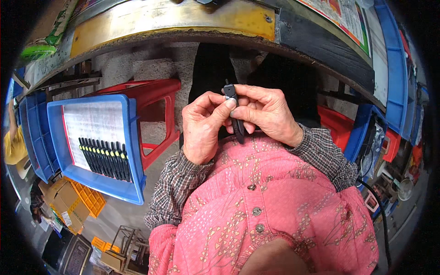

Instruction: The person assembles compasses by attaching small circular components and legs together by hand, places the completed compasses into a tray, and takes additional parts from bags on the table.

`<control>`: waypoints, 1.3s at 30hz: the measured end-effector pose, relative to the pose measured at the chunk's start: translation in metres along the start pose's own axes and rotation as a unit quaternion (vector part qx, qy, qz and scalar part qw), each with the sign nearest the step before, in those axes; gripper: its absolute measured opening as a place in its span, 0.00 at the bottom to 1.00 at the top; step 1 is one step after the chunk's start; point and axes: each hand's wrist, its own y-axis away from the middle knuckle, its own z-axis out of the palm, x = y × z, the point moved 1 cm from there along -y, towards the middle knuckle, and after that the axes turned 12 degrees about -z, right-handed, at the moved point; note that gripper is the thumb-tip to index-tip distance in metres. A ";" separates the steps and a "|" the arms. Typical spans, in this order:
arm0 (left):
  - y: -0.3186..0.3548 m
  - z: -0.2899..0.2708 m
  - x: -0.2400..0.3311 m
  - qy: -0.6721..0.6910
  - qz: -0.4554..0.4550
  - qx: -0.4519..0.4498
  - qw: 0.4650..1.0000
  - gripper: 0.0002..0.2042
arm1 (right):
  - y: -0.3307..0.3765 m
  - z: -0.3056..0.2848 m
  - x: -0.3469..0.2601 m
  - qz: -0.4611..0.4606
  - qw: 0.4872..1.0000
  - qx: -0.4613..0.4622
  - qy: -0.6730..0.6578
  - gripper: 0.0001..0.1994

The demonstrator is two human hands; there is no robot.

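Observation:
Both hands meet in front of my lap around a slim black tool-like piece (pixel 230 90) with a thin pin at its upper end and a long dark body pointing down toward my shirt. My left hand (pixel 201 123) pinches it from the left, thumb pressed on its upper part. From the right, my right hand (pixel 275 114) grips it with thumb and curled fingers. Its exact kind is unclear, and fingers cover its middle. To the left, several slim black pieces (pixel 105 158) with yellow-green dots lie in a row inside a blue tray (pixel 134 151).
A worn bench edge (pixel 174 23) with a yellowish strip crosses the far side. The blue tray rests over a red stool (pixel 158 98). More blue crates (pixel 396 68) stand at the right. Cardboard boxes (pixel 64 201) and an orange crate (pixel 87 195) sit at lower left.

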 end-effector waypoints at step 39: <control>-0.001 0.012 -0.019 -0.136 0.150 -0.016 0.979 0.03 | -0.007 -0.010 -0.017 0.003 0.999 0.004 0.052 0.05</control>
